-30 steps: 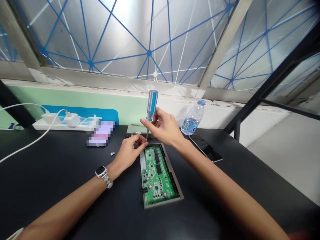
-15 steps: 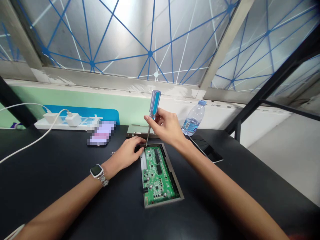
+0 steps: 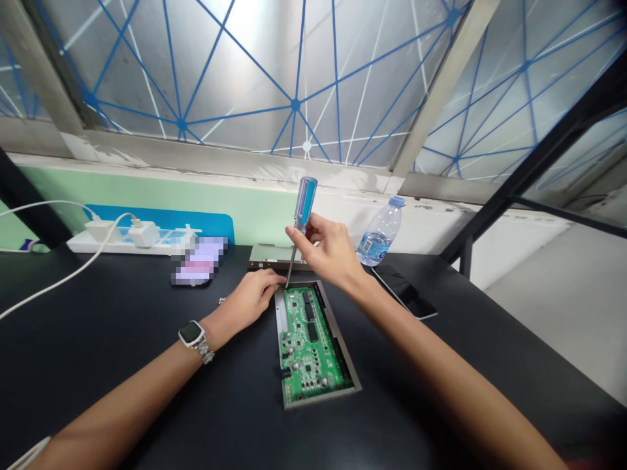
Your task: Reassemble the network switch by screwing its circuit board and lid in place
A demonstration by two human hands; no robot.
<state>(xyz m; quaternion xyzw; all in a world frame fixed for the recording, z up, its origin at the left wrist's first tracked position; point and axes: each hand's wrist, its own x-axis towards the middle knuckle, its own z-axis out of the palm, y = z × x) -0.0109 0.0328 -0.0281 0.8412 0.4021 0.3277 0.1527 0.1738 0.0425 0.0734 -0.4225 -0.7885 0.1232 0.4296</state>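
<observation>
A green circuit board (image 3: 307,346) lies in an open grey metal case (image 3: 343,339) on the black table. My right hand (image 3: 328,251) is closed round a screwdriver with a clear blue handle (image 3: 306,201); its shaft points down at the board's far left corner. My left hand (image 3: 255,295) rests on the table beside that corner, fingers curled and touching the case's edge near the screwdriver tip. A watch sits on my left wrist (image 3: 192,333).
A grey metal cover (image 3: 267,256) lies behind the case. A water bottle (image 3: 378,232) and a dark phone (image 3: 404,290) lie to the right. A power strip with white chargers (image 3: 122,235) and a cable sits at the back left. Small screws (image 3: 222,301) lie left of my hand.
The screwdriver has tilted and shifted slightly right, its tip staying at the board's far left corner. My left hand has slid a little left and flattened near the case's edge.
</observation>
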